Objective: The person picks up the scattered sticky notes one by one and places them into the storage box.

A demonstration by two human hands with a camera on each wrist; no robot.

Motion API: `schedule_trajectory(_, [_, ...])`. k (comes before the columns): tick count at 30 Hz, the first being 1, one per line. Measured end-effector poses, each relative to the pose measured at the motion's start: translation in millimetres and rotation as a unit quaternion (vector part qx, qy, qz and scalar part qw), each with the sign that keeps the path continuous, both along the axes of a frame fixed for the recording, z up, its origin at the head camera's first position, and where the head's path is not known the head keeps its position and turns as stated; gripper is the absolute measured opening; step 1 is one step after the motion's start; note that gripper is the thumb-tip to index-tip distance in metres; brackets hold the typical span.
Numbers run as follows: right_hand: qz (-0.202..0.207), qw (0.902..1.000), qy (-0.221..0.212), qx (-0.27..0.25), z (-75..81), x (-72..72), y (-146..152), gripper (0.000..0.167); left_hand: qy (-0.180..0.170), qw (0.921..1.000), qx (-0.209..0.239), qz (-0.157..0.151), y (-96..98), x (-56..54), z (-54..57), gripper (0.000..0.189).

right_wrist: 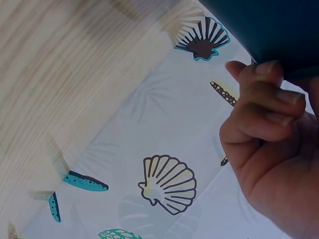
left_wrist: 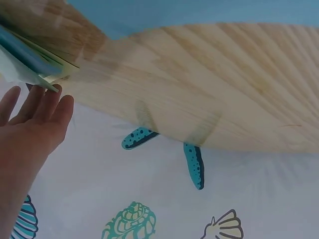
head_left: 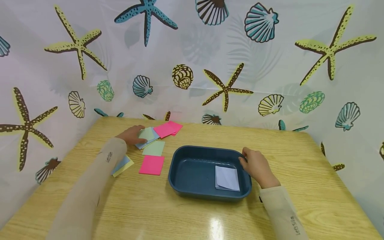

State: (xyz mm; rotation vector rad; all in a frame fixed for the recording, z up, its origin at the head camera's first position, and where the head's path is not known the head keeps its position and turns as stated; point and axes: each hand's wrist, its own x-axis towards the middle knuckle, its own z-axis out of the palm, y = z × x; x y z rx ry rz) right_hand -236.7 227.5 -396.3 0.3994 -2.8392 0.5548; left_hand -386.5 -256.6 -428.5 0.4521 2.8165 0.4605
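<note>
My left hand (head_left: 132, 135) is at a small pile of green and blue sticky notes (head_left: 147, 134) at the back left, fingers at the far edge and thumb at the near one. In the left wrist view the fingertips (left_wrist: 52, 99) meet the edge of these fanned notes (left_wrist: 30, 62). With curled fingers, my right hand (head_left: 257, 166) grips the right rim of a dark blue plastic tub (head_left: 192, 193); the right wrist view shows the tub wall (right_wrist: 269, 35) above those fingers. White square notes (head_left: 227, 178) lie inside the tub, on its right side.
Pink notes (head_left: 168, 129) adjoin the pile. A green note (head_left: 153, 148) and a pink note (head_left: 151, 165) lie in front of it. Blue and yellow notes (head_left: 123, 165) sit partly behind the left sleeve. A patterned curtain (head_left: 192, 50) borders the wooden table (head_left: 150, 210).
</note>
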Motion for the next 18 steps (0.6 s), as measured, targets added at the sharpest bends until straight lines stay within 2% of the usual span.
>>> schedule_trajectory(6, [0.004,1.0000,0.003,-0.001,-0.5,-0.2,1,0.016,-0.016,0.9992,-0.033,-0.018,0.6,2.9,6.5,0.073])
schedule_trajectory(12, [0.003,1.0000,-0.002,-0.002,-0.1,0.7,1,0.016,-0.031,0.9983,-0.043,-0.023,4.9,6.9,13.6,0.078])
schedule_trajectory(18, [0.005,1.0000,0.005,-0.006,-0.9,-0.9,2,0.016,-0.011,0.9986,-0.052,-0.008,12.2,10.2,25.2,0.079])
